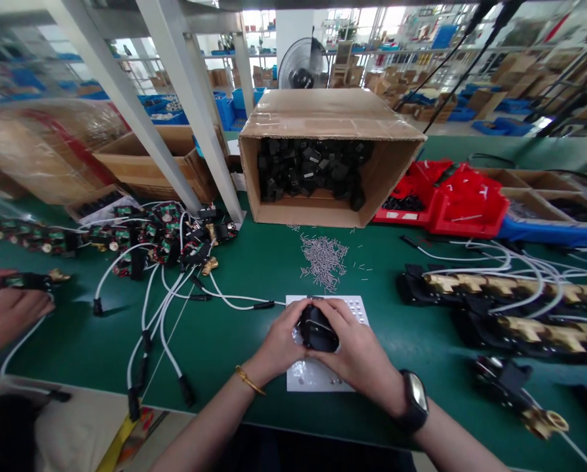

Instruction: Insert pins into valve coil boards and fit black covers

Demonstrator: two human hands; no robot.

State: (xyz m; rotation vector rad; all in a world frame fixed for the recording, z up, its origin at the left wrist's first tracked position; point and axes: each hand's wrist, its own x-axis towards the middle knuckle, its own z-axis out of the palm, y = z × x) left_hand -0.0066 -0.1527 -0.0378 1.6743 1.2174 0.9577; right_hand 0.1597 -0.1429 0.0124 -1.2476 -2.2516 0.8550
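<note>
Both my hands close around a black plastic housing (pixel 318 330) at the front middle of the bench. My left hand (pixel 286 334) grips its left side, and my right hand (pixel 355 344) wraps round its right side. Fingers from both hands meet at its far end. Under it lies a white sheet (pixel 298 380) with rows of small round dots, some hidden by my hands. Just beyond the sheet, a heap of small metal screws or pins (pixel 324 259) is spread on the green bench (pixel 244 262).
Behind the pins, a cardboard box (pixel 333 108) on its side holds black plastic parts. Red bins (pixel 470 196) and brass-fitted assemblies (pixel 529 328) lie right. Circuit assemblies with white cables (pixel 160 242) crowd the left, near another person's hands (pixel 8 314). A metal post (pixel 195 98) rises back left.
</note>
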